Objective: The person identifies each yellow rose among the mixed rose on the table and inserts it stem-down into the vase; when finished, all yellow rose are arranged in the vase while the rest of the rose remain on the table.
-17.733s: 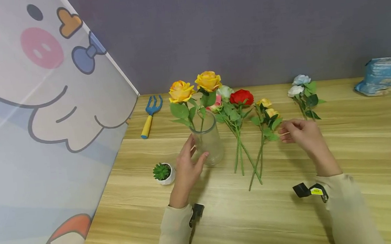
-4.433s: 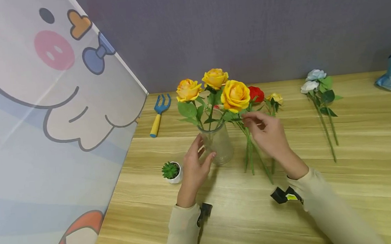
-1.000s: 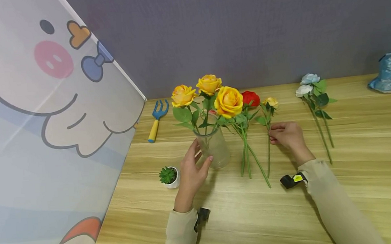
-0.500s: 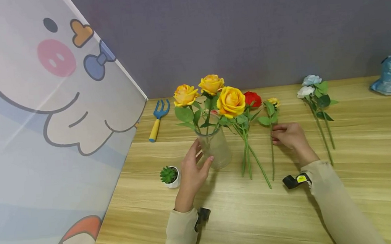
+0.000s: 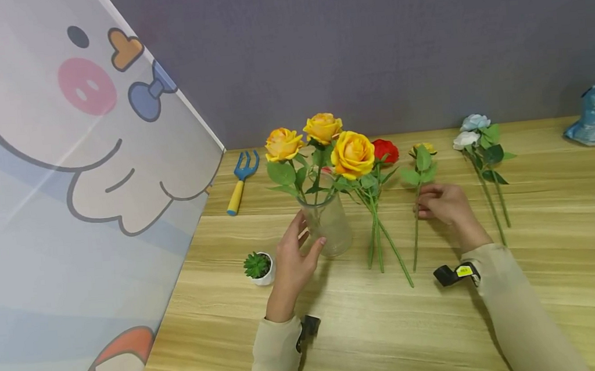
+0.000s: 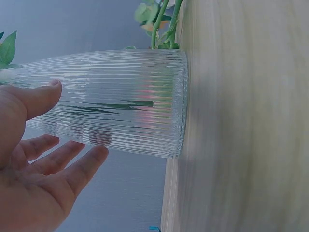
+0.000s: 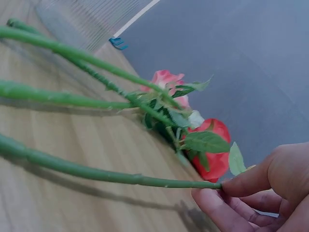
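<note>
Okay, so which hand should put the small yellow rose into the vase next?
The right hand: it already pinches the small yellow rose by its stem, while the left hand steadies the vase.

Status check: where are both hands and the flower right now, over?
Left hand cupped around the glass vase, fingers straight. Right hand pinches the small yellow rose by its stem, grip firm. Loose stems lie between rose and vase.

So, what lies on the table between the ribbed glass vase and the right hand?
In the head view, loose green-stemmed flowers, one a red rose, lie between the ribbed glass vase and the right hand, which pinches a small yellow rose's stem.
</note>
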The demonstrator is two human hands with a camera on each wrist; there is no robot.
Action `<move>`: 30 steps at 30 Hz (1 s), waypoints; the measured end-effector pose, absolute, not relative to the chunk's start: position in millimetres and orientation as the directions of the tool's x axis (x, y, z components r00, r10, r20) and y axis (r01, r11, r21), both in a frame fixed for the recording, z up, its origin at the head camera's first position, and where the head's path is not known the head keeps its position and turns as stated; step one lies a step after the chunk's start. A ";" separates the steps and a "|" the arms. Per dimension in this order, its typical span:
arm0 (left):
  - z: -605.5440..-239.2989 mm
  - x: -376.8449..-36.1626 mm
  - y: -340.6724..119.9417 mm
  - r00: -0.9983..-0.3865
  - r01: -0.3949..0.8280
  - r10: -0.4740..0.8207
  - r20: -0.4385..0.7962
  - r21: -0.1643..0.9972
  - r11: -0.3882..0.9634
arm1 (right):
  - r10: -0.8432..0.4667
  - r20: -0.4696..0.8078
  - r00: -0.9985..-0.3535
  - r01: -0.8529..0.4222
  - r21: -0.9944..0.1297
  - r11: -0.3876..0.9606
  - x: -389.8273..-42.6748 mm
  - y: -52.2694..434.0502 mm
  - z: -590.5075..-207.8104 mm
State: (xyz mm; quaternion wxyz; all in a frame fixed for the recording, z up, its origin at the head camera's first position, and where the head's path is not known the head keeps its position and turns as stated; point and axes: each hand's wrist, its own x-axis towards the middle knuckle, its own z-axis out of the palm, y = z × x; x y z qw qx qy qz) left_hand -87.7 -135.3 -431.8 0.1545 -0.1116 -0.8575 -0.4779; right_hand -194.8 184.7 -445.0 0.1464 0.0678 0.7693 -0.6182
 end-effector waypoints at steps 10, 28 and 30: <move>-430.9 -88.5 -134.2 -0.927 0.344 0.054 0.371 0.784 0.517 | -0.045 -0.261 -0.964 0.252 -0.956 0.150 -193.2 189.7 -435.1; -431.1 -87.1 -135.6 -0.929 0.341 0.053 0.367 0.789 0.511 | -0.009 -0.250 -0.968 0.248 -0.952 -0.181 -192.2 190.9 -431.1; -431.7 -87.4 -135.7 -0.928 0.343 0.053 0.370 0.788 0.512 | 0.009 -0.254 -0.967 0.244 -0.937 -0.251 -191.5 191.1 -429.9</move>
